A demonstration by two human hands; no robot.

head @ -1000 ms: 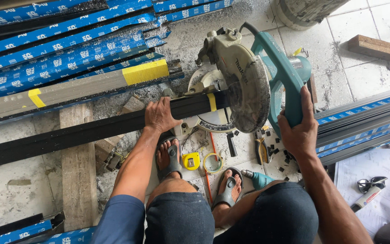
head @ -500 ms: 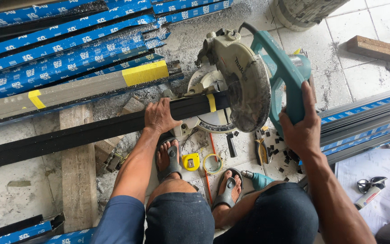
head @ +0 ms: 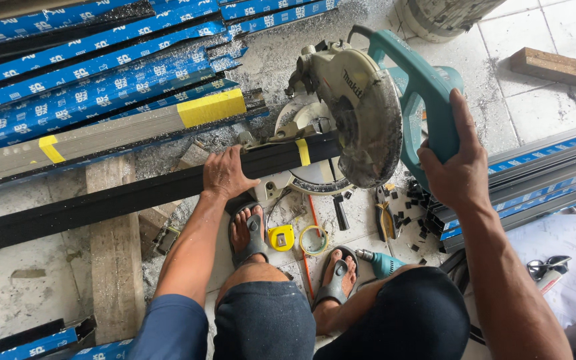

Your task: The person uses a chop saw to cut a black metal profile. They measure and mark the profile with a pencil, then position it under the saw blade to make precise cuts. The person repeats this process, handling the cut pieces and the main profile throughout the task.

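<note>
I crouch on the floor over a teal and grey mitre saw (head: 361, 113). My left hand (head: 227, 175) presses down on a long black metal profile (head: 101, 203) that runs from the left edge under the saw's blade guard. A yellow tape band (head: 303, 152) marks the profile close to the blade. My right hand (head: 460, 167) grips the saw's teal handle (head: 428, 87) from the right side. Both my feet in sandals (head: 248, 235) rest just below the profile.
Blue-wrapped profiles (head: 88, 80) are stacked at upper left, with a grey bar carrying yellow tape (head: 211, 108). More profiles (head: 541, 167) lie at right. A yellow tape measure (head: 281, 237), a tape roll (head: 313, 240), a teal drill (head: 381, 263), small offcuts and wooden blocks (head: 116, 267) litter the floor.
Almost nothing has moved. My right hand has shifted slightly on the saw handle; my left hand stays pressed on the black profile.
</note>
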